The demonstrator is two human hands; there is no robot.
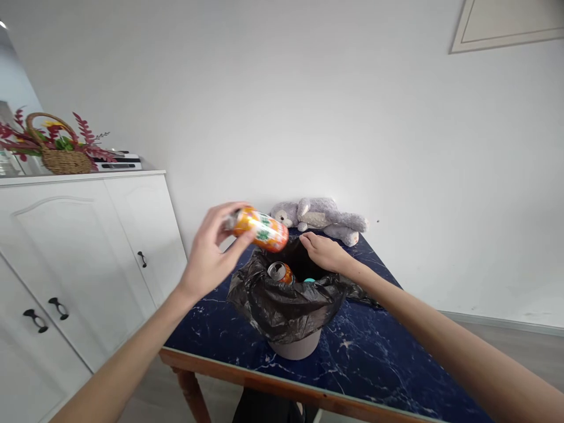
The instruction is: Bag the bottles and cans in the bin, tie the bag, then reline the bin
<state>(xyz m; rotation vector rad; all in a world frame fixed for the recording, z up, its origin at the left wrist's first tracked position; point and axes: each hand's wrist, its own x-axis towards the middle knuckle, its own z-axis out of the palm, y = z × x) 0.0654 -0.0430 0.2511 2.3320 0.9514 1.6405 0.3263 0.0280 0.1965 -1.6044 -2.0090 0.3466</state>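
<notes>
- The dark blue marbled tabletop [374, 358] carries a bin [295, 349] lined with a thin, soft black bag [282, 305].
- The right hand [324, 251] lies on the bag's far rim; I cannot tell whether it pinches the bag.
- The left hand [209, 258] grips a drink can [261, 230] by one end, tipped sideways over the bin's left rim.
- The can is probably light, smooth and easily dented, so its mid-body would give the surest hold.
- Its orange label has green marks, too blurred to read.
- A second can [279, 272] lies inside the bin.

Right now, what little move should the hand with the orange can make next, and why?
Probably loosen the left hand and let the orange can drop. It hangs sideways just above the open mouth of the black bag, the right hand grips the far rim, and another can already lies inside.
</notes>
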